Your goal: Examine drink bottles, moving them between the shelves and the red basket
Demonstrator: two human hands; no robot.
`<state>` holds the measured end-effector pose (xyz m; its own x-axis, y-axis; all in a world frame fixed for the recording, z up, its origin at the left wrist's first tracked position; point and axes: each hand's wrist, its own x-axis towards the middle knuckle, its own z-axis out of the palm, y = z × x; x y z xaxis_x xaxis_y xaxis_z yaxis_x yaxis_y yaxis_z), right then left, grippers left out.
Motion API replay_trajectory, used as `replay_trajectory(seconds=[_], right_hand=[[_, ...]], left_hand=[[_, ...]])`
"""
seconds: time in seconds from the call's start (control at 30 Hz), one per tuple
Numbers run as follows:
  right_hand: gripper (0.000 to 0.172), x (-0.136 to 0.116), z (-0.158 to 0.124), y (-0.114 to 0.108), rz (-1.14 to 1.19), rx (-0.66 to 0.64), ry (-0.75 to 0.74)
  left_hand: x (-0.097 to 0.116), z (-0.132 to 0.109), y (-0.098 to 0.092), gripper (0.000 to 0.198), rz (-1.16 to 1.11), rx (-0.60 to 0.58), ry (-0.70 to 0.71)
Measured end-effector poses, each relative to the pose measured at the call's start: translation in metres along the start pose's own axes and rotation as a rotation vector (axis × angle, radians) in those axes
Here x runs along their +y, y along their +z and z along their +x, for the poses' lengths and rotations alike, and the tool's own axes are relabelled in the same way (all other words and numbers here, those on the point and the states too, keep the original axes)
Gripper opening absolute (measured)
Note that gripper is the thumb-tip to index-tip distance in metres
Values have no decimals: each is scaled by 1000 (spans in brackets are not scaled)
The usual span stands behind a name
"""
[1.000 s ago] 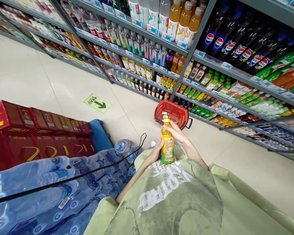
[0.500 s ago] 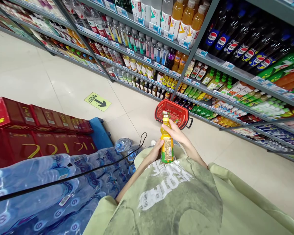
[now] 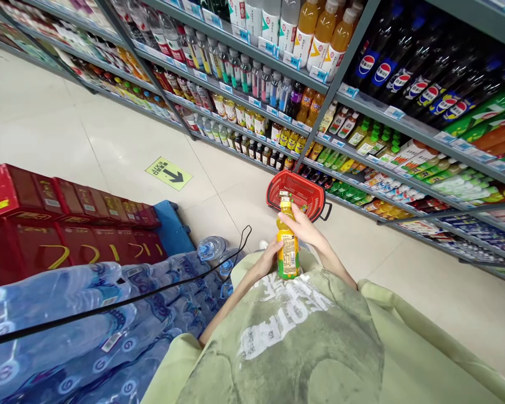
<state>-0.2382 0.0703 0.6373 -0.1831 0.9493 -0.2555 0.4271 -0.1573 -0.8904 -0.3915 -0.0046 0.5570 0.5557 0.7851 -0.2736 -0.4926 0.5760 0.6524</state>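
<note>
I hold an upright bottle of orange drink (image 3: 287,249) with a green and yellow label close to my chest. My left hand (image 3: 268,259) wraps the lower part of the bottle from the left. My right hand (image 3: 303,227) grips its upper part and neck from the right. Just beyond the bottle a red shopping basket (image 3: 298,191) lies on the floor, tipped toward me, against the foot of the drinks shelf.
Grey shelves (image 3: 349,98) full of bottled drinks run along the right and far side. Red cartons (image 3: 63,219) on a blue pallet and shrink-wrapped water bottles (image 3: 79,325) fill the left. A black cord (image 3: 160,294) crosses the water packs. A green arrow sticker (image 3: 169,173) marks the pale floor.
Both hands and the bottle have stayed almost where they were. The view has shifted slightly.
</note>
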Motion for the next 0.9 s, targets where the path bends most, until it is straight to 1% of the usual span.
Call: replay_trajectory(seconds=[0.33,0.63,0.9], right_hand=[[42,-3,-1,-1,-20,-14,17],[38,-6,1,0,-35,-19,26],[39,-6,2,1,-24,-26,21]], left_hand=[[3,1,2,60,1,-20,5],[4,2,0,67,16,-13,6],[10,1,3,65,13,-26,16]])
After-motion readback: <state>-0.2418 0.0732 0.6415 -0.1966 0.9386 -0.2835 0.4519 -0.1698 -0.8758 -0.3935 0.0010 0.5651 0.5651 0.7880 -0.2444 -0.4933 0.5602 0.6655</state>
